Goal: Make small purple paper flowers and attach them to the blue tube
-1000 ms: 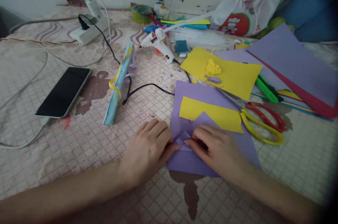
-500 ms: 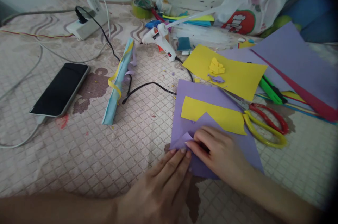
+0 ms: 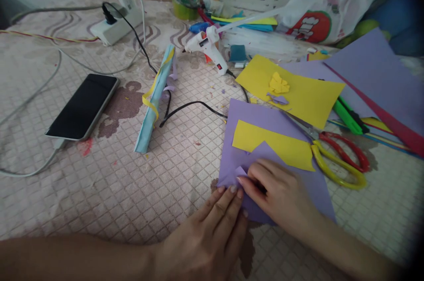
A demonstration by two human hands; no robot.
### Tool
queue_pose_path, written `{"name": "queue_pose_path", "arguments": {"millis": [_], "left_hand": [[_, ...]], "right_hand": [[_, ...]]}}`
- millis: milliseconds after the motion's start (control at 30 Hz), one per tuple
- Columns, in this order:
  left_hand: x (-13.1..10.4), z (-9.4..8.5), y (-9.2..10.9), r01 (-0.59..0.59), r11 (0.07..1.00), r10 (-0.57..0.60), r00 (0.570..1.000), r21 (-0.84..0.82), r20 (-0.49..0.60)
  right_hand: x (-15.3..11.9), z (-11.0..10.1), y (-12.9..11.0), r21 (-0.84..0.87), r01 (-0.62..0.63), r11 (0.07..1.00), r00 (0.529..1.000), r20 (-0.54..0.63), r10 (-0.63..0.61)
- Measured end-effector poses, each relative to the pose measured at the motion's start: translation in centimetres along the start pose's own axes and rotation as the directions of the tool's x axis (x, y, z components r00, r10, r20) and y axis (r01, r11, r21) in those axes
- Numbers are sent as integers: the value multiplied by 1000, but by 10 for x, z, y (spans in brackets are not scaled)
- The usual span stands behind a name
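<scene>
A purple paper sheet [image 3: 256,111] lies flat on the patterned tablecloth under both hands. My left hand [image 3: 212,232] rests at its near left edge, fingers stretched out flat and their tips pressing on purple paper. My right hand [image 3: 281,192] pinches a smaller purple paper piece [image 3: 241,171] between thumb and bent fingers, right beside the left fingertips. One pointed purple corner [image 3: 265,150] shows behind the right knuckles; the rest of that paper is hidden. Beyond it lies a yellow paper strip [image 3: 255,135] on the sheet. Scissors [image 3: 342,157] with red and yellow handles lie to the right.
At left are a phone [image 3: 84,106] on a cable, a power strip [image 3: 121,24] and a pale blue paper stick [image 3: 154,100] with a yellow ribbon. Further back lie a hot glue gun [image 3: 210,51], yellow paper [image 3: 308,95] bearing scraps, a green cutter [image 3: 349,115] and a plastic bag [image 3: 331,2].
The whole scene has shifted slightly right in view as the camera turned. Both hands keep nearly the same position on the purple paper.
</scene>
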State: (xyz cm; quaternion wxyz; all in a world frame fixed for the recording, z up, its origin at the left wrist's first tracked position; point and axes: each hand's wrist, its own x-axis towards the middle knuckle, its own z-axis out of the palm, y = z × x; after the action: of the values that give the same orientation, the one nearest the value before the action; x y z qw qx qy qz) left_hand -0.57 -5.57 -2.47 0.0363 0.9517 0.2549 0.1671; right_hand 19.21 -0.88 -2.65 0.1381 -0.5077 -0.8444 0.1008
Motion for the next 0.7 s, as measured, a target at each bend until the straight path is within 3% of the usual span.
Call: {"name": "queue_pose_path", "arguments": {"millis": [233,700], "left_hand": [[0,-4,-2,-22,999,20,998,38,52],[1,-1,-2,-11,1000,11,1000,28,22]], "right_hand": [[0,1,1,-2,2,1000,1000,-11,-2],[1,2,1,0,15,1000,999,-29,-15]]}}
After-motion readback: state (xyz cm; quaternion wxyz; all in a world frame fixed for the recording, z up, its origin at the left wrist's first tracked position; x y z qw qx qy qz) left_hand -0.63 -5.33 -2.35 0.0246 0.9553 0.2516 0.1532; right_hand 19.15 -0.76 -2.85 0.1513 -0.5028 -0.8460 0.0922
